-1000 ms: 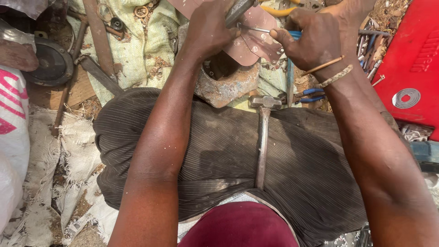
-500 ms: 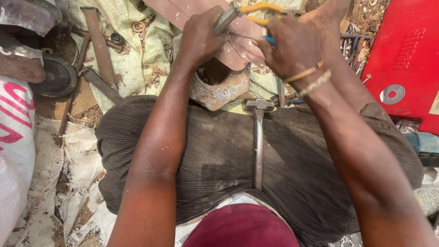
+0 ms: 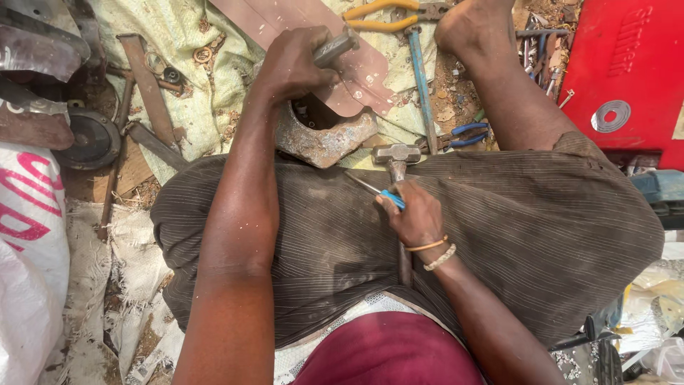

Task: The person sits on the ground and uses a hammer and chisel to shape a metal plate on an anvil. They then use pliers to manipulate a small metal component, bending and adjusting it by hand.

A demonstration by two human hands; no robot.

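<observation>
My left hand (image 3: 288,65) is closed around a short grey metal tool (image 3: 336,47) pressed onto a pinkish sheet-metal strip (image 3: 335,68). The strip lies over a rough, rusty metal block (image 3: 324,139) just beyond my lap. My right hand (image 3: 413,217) is down on my lap, gripping a slim screwdriver with a blue handle (image 3: 390,199), its thin shaft pointing left. A steel hammer (image 3: 396,155) lies on the dark striped cloth of my lap, its handle running under my right hand.
Yellow-handled pliers (image 3: 377,14) and a blue-handled tool (image 3: 420,78) lie on pale green cloth ahead. Blue-handled pliers (image 3: 463,135) rest near my right leg. A red metal case (image 3: 627,78) stands right. Rusty scrap, a dark round disc (image 3: 89,139) and a white sack (image 3: 28,242) lie left.
My right hand has left the sheet-metal strip and come down to my lap, carrying the blue-handled screwdriver. The left hand stays on the grey tool. The view has tilted slightly.
</observation>
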